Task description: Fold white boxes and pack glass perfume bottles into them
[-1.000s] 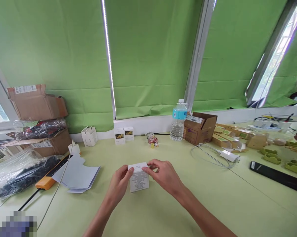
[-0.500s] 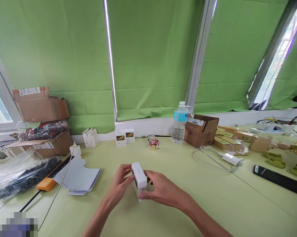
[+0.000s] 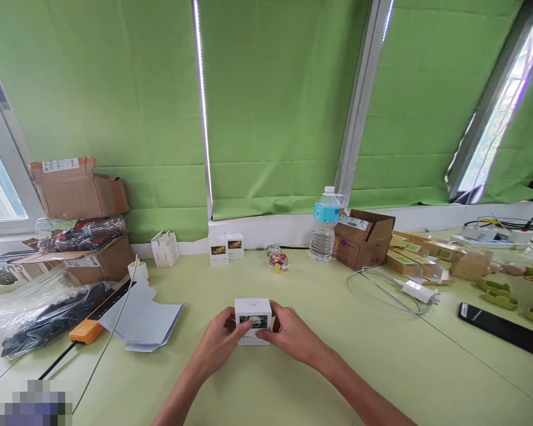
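Between both hands a white box (image 3: 252,319) is gripped, left hand (image 3: 219,342) and right hand (image 3: 293,337) curled round its sides. Picture label faces up; print too small to read. Beyond it, blue-labelled bottle (image 3: 325,226).

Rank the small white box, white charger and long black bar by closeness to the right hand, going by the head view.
1. The small white box, held in the right hand, centre.
2. The white charger, off to the right.
3. The long black bar, far right.
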Tool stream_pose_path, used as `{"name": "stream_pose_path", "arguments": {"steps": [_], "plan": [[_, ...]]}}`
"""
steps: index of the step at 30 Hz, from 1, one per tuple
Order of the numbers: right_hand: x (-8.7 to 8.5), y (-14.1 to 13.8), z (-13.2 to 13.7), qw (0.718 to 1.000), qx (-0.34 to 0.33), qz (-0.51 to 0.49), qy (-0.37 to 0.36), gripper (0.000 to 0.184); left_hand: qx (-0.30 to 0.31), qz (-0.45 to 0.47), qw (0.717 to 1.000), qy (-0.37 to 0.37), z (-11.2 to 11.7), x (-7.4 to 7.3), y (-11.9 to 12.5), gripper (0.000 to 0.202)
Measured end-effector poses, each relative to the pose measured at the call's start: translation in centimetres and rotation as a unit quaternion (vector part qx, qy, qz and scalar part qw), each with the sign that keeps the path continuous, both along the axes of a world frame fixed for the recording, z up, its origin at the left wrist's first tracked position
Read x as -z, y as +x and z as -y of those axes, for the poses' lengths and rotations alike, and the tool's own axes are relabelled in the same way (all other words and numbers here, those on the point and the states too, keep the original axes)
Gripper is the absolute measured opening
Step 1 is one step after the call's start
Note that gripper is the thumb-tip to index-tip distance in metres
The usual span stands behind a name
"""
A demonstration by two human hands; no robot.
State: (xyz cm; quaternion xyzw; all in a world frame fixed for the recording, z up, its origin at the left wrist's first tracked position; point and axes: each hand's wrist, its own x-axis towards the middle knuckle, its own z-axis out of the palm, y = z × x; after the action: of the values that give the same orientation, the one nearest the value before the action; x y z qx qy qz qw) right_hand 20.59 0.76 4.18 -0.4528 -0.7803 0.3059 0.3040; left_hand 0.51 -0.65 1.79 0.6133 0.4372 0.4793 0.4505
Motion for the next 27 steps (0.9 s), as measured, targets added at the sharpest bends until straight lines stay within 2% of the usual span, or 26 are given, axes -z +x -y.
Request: {"name": "stream_pose_path", "arguments": {"steps": [3, 8, 10, 15, 18, 27], "plan": [[0.8, -0.5, -0.5, 0.999, 0.000, -0.029, -0.037, 0.037, 0.002, 0.033, 0.999, 0.004, -0.4, -0.1, -0.4, 0.044], [2.3, -1.4, -1.5, 0.999, 0.034, -0.036, 0.002, 0.036, -0.128, 0.050, 0.990, -0.033, -1.9, 1.3, -1.4, 0.053], [2.7, -1.7, -2.2, 0.998, 0.051, -0.030, 0.020, 0.037, -0.150, 0.055, 0.986, -0.047, -2.5, 1.9, -1.8, 0.053], [3.4, -2.2, -4.8, 0.991, 0.094, 0.066, 0.070, 0.040, -0.140, 0.063, 0.987, -0.048, -3.7, 2.7, -2.4, 0.052], [3.8, -2.4, -6.9, 0.986, 0.113, 0.098, 0.076, 0.039, -0.138, 0.063, 0.987, -0.048, -4.0, 2.7, -2.5, 0.052], [3.8, -3.6, -15.3, 0.970, 0.175, 0.158, 0.065, 0.038, -0.133, 0.056, 0.988, -0.057, -4.9, 3.5, -2.5, 0.052]]}}
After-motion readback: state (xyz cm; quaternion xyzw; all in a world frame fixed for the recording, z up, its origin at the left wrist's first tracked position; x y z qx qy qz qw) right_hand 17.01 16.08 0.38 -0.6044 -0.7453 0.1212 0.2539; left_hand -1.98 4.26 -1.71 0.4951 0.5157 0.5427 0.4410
